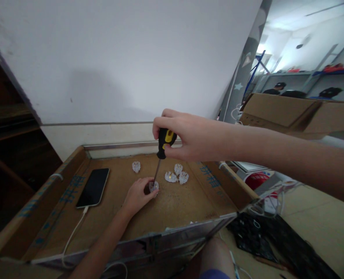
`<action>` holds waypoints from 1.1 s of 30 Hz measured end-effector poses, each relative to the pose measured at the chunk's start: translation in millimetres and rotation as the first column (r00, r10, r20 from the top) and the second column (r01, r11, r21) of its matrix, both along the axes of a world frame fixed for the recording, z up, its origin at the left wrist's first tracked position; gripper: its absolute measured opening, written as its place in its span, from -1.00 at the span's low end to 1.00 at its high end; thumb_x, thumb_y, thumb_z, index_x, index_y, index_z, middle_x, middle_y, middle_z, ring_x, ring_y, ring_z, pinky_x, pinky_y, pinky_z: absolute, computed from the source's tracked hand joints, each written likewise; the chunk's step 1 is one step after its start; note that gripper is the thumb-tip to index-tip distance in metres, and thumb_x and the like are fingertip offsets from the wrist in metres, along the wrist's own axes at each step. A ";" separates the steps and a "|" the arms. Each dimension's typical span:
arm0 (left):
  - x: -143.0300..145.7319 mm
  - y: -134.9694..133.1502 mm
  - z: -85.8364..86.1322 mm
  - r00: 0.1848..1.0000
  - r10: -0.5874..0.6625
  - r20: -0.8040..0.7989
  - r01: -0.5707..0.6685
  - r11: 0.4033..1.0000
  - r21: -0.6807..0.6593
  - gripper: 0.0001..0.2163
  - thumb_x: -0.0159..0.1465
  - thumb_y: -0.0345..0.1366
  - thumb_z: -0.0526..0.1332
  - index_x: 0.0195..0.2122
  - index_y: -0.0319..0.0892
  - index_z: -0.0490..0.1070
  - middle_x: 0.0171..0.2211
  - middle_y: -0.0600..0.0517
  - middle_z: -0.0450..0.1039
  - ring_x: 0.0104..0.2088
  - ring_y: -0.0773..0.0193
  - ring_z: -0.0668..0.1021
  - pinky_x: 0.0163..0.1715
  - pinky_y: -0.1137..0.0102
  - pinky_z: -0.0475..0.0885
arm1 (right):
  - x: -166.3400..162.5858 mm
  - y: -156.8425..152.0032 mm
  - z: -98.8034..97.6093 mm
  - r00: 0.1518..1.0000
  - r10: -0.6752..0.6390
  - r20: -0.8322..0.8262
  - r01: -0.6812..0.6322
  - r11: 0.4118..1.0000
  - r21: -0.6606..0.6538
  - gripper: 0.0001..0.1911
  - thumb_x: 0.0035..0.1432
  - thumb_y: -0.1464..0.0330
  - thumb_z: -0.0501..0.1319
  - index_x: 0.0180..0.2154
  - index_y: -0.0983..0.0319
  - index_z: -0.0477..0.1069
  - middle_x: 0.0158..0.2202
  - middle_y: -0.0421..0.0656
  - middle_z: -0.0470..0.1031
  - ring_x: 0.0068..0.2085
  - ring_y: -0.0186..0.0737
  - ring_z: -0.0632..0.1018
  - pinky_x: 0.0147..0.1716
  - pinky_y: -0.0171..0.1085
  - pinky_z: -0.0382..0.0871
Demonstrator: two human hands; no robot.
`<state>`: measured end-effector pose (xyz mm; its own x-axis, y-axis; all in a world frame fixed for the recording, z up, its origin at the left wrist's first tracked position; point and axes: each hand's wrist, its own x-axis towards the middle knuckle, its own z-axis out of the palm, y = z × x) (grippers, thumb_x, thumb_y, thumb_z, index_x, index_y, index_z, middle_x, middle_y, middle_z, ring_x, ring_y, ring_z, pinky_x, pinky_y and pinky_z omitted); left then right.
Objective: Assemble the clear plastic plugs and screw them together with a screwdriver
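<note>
My right hand [174,133] grips the black and yellow handle of a screwdriver [161,145] from above. Its metal shaft points down, and the tip meets a small clear plastic piece [153,186] on the cardboard. With thumb and fingers, my left hand [140,193] pinches that piece from the left side. Three similar clear pieces [178,169] lie grouped a little to the right, one with a yellowish spot inside. Another clear piece [136,166] lies by itself behind my left hand. The exact contact of the tip is too small to make out.
A cardboard-lined tray [189,205] with raised sides forms the work surface. On its left lies a phone [93,187] with a white cable [74,231] plugged in. A white wall panel rises behind. To the right are a large cardboard box [279,110], a red basket [256,180] and two people farther back.
</note>
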<state>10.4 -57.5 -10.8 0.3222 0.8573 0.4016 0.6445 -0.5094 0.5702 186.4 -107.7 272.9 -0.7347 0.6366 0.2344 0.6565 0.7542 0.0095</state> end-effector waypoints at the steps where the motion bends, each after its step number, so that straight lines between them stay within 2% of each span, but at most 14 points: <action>1: 0.0 -0.1 -0.1 1.000 -0.001 -0.003 0.001 1.000 -0.004 -0.70 0.16 -0.16 0.23 -0.09 -0.12 0.39 -0.21 -0.02 0.50 -0.22 0.16 0.53 -0.18 0.28 0.42 | 0.2 0.4 0.8 1.000 0.006 -0.005 -0.006 1.000 0.006 -0.79 0.02 0.43 0.17 -0.22 0.25 0.30 -0.25 -0.14 0.28 -0.36 -0.31 0.34 -0.32 -0.29 0.23; 10: -3.0 1.6 -3.5 1.000 0.026 -0.007 -0.025 0.996 0.081 -0.64 0.14 -0.16 0.26 -0.05 -0.13 0.36 -0.14 -0.03 0.47 -0.11 0.12 0.48 -0.08 0.24 0.37 | 1.1 -3.7 13.9 0.999 -0.018 -0.044 0.022 0.994 0.105 -0.79 -0.02 0.42 0.21 -0.26 0.24 0.33 -0.28 -0.17 0.29 -0.32 -0.28 0.35 -0.29 -0.28 0.22; 19: -3.2 0.9 -3.2 1.000 -0.020 -0.010 0.020 1.000 0.014 -0.64 0.15 -0.18 0.25 -0.03 -0.10 0.34 -0.17 -0.02 0.48 -0.17 0.14 0.50 -0.13 0.23 0.39 | 1.8 0.4 -2.3 0.999 -0.020 -0.041 0.021 1.000 0.008 -0.80 0.01 0.41 0.16 -0.24 0.25 0.30 -0.26 -0.14 0.27 -0.37 -0.32 0.33 -0.34 -0.30 0.22; 33: -0.7 -0.3 0.0 1.000 -0.019 0.017 0.020 1.000 0.000 -0.65 0.13 -0.17 0.25 -0.06 -0.10 0.35 -0.18 -0.01 0.48 -0.18 0.14 0.52 -0.14 0.24 0.41 | 1.0 0.4 -3.2 0.999 -0.010 -0.043 0.011 0.999 0.031 -0.79 0.02 0.40 0.15 -0.22 0.25 0.30 -0.25 -0.14 0.25 -0.38 -0.34 0.33 -0.33 -0.30 0.23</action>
<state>9.8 -57.8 -10.8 0.3319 0.8509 0.4071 0.6246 -0.5217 0.5812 187.3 -107.3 269.7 -0.7169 0.6360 0.2856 0.6646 0.7472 0.0043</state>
